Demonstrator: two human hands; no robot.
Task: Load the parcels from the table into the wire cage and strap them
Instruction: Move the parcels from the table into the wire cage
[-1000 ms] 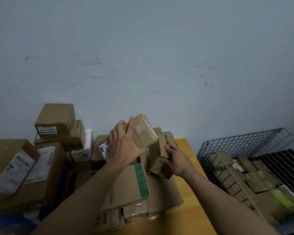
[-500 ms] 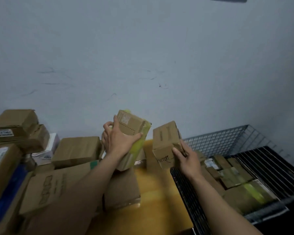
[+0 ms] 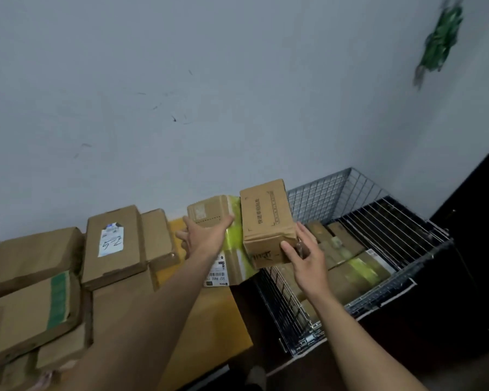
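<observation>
My left hand [image 3: 203, 238] grips a flat cardboard parcel with yellow-green tape [image 3: 226, 244], held over the right end of the yellow table [image 3: 209, 314]. My right hand [image 3: 305, 258] holds a small brown box [image 3: 266, 221] by its lower right corner, above the left wall of the wire cage [image 3: 316, 198]. The two parcels touch side by side. Several parcels [image 3: 347, 266] lie inside the cage, one with yellow-green tape.
Many cardboard parcels are piled on the left of the table; one tall box with a white label marked "5-2" [image 3: 112, 244]. A grey wall stands behind. Dark floor and a dark panel lie right of the cage. Something green [image 3: 441, 40] hangs on the wall.
Both hands have carried their parcels to the right, from over the table pile to the cage's left edge. My view has swung right, showing more of the cage.
</observation>
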